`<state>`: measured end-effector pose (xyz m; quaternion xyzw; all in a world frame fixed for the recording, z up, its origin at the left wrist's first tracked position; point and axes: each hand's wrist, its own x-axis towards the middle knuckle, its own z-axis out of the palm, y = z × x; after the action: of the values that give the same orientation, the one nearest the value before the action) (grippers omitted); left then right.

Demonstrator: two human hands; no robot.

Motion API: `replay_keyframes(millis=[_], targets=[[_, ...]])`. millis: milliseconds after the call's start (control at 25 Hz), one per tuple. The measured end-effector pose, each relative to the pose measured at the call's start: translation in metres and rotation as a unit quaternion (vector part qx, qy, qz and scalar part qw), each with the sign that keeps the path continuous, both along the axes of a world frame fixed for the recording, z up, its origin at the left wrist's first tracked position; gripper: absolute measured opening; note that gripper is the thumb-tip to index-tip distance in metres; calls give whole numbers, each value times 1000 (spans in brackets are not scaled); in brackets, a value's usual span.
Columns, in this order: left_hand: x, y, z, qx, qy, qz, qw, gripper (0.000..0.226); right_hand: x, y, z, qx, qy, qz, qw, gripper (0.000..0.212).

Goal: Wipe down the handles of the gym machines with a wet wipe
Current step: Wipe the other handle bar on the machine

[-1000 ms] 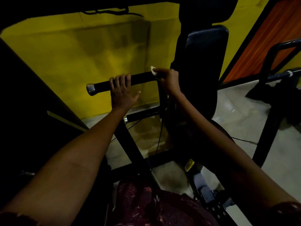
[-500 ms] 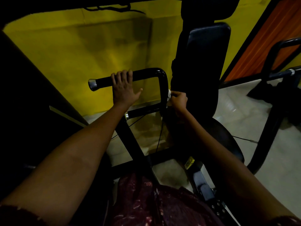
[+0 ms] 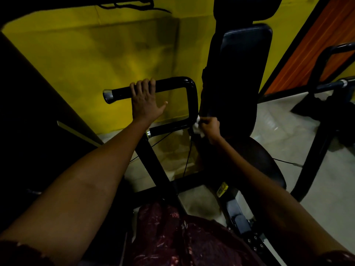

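A black U-shaped machine handle (image 3: 173,84) with chrome end caps juts out to the left in front of the yellow wall. My left hand (image 3: 145,101) grips its upper bar, fingers curled over the top and thumb spread below. My right hand (image 3: 209,127) holds a crumpled white wet wipe (image 3: 197,126) pressed against the lower part of the vertical bend, where it meets the lower bar (image 3: 169,129). Most of the wipe is hidden in my fist.
A black padded backrest (image 3: 244,73) and round seat (image 3: 265,160) stand right of the handle. The machine's black frame (image 3: 153,162) runs down toward me. Another machine's bars (image 3: 330,85) are at the far right on the pale floor. A dark panel fills the left.
My right hand with the wipe slid from the top bar, around the bend and down the vertical part to its lower end. My left hand kept its grip on the upper bar.
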<state>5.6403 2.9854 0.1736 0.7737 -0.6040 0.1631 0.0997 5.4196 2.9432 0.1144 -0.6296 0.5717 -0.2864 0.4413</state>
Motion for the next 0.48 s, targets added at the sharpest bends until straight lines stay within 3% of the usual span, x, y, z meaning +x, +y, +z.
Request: replay_keyframes(millis=[80,200,280,360,480], targets=[[1,-1,-1,-6,-3,0,1000,80,0,7,-5,-6,-24,-22,999,17],[1,-2,-3,-14,-6,1,1000,80,18,3,15,-141,-43,-131,980,20],[1,-1,-3,-13,-10,3,1000,80,34,12,16,-212,13,-101,972,19],[0,-1,-1,-5,-7,3,1000,80,42,30,-7,-214,64,-36,974,15],[-1,0,0,-5,-5,2,1000,81,32,55,-30,-181,21,0,983,11]])
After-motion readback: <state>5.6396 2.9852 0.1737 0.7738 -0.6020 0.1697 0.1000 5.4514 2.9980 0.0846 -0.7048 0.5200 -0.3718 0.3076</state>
